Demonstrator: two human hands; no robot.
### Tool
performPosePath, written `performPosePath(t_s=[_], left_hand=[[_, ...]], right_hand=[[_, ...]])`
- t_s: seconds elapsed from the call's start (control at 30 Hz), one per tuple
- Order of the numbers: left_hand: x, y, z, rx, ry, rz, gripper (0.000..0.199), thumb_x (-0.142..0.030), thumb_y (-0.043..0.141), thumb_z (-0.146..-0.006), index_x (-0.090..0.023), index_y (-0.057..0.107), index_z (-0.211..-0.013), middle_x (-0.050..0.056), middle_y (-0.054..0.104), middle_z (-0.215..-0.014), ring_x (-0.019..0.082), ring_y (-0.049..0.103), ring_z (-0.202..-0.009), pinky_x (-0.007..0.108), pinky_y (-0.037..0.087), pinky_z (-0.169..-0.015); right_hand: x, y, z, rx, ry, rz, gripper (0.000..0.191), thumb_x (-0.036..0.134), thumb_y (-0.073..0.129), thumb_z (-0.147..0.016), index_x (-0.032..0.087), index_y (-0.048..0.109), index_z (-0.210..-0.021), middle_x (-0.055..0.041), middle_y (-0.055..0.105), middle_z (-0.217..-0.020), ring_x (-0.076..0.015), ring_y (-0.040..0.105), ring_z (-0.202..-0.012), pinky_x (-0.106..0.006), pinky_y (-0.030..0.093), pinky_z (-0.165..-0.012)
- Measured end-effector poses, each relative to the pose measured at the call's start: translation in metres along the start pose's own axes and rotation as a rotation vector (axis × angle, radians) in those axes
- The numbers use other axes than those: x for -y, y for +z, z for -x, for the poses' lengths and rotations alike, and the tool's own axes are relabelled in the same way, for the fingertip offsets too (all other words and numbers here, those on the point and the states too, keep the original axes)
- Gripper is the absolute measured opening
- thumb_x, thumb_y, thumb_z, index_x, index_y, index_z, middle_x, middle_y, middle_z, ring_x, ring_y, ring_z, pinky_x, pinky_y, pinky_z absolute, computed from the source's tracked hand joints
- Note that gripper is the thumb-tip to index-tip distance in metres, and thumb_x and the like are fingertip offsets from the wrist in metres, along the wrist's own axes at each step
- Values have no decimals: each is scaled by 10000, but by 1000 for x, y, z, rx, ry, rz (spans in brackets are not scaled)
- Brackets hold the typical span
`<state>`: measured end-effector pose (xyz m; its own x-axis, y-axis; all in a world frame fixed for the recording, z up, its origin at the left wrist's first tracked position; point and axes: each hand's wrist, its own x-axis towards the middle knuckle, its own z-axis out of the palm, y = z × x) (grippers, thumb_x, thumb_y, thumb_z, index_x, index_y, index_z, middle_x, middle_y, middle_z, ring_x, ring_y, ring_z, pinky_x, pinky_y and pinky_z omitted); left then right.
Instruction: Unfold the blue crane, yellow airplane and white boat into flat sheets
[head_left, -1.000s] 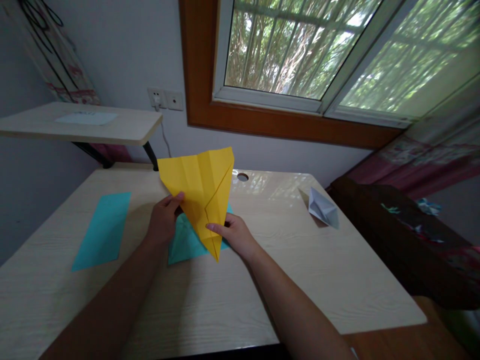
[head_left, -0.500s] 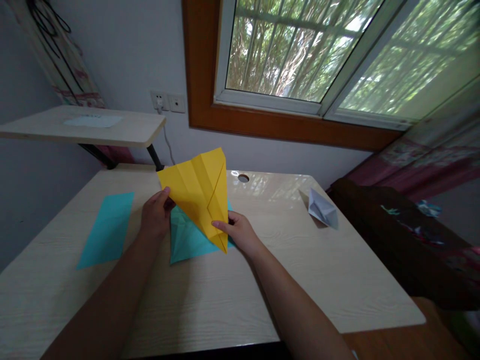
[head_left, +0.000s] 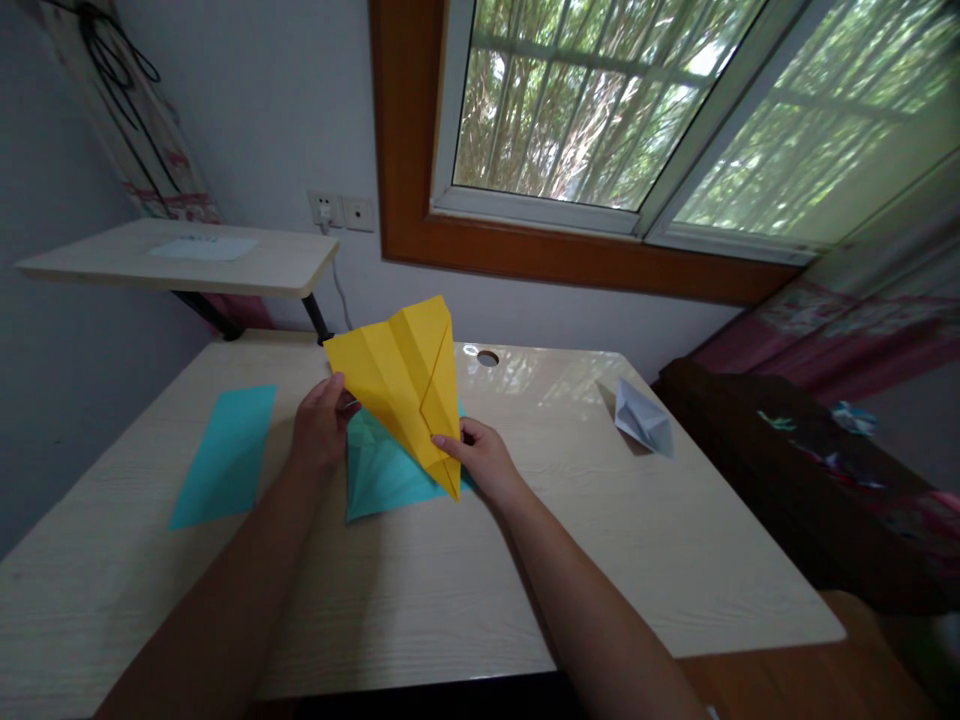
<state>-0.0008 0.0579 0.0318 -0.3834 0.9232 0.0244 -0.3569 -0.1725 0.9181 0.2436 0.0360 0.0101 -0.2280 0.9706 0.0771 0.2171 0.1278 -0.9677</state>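
Note:
A creased, folded yellow paper point(head_left: 409, 375) is held up above the desk, tapering to a point at its lower right. My left hand point(head_left: 324, 418) pinches its left edge, with the thumb on top. Near the lower tip my right hand point(head_left: 480, 455) grips it, thumb on the front face and the other fingers behind. Beneath the yellow paper lies a creased teal paper point(head_left: 379, 475), partly covered by it. Left of my left hand, a flat teal rectangular sheet point(head_left: 229, 455) rests on the desk.
The pale wooden desk point(head_left: 600, 560) has a round cable hole point(head_left: 487, 358) near its back edge. A folded white paper point(head_left: 643, 417) stands at the right. A raised shelf point(head_left: 277, 262) at the back left carries a white sheet point(head_left: 204, 248).
The view has shifted slightly, so the shelf and teal sheet appear further right. Both hands keep hold of the yellow paper, with little change in its pose.

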Motion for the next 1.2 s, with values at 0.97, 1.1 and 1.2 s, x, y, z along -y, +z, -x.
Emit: performPosePath(t_s=[0.97, 1.1, 1.2], left_hand=[[26, -9, 18, 64, 174, -341, 452, -427, 752, -736, -183, 612, -1091, -38, 632, -643, 136, 604, -532, 243, 488, -553], [25, -8, 20, 81, 252, -354, 690, -351, 744, -773, -193, 481, -1392, -37, 621, -683, 132, 606, -572, 248, 504, -607], [28, -8, 19, 90, 283, -360, 775, -310, 737, -785, -216, 405, -1479, -22, 614, -739, 135, 609, -617, 253, 523, -632]], right_hand=[[1, 10, 44, -32, -272, 270, 519, 228, 707, -831, 265, 548, -1324, 5, 668, -875, -164, 626, -834, -322, 498, -834], [1, 11, 45, -37, -313, 365, 452, 230, 709, -839, 254, 589, -1274, -2, 658, -872, -175, 611, -858, -319, 478, -825], [-1, 12, 45, -43, -319, 364, 438, 227, 692, -848, 249, 591, -1274, 2, 654, -862, -170, 606, -849, -307, 472, -814]])
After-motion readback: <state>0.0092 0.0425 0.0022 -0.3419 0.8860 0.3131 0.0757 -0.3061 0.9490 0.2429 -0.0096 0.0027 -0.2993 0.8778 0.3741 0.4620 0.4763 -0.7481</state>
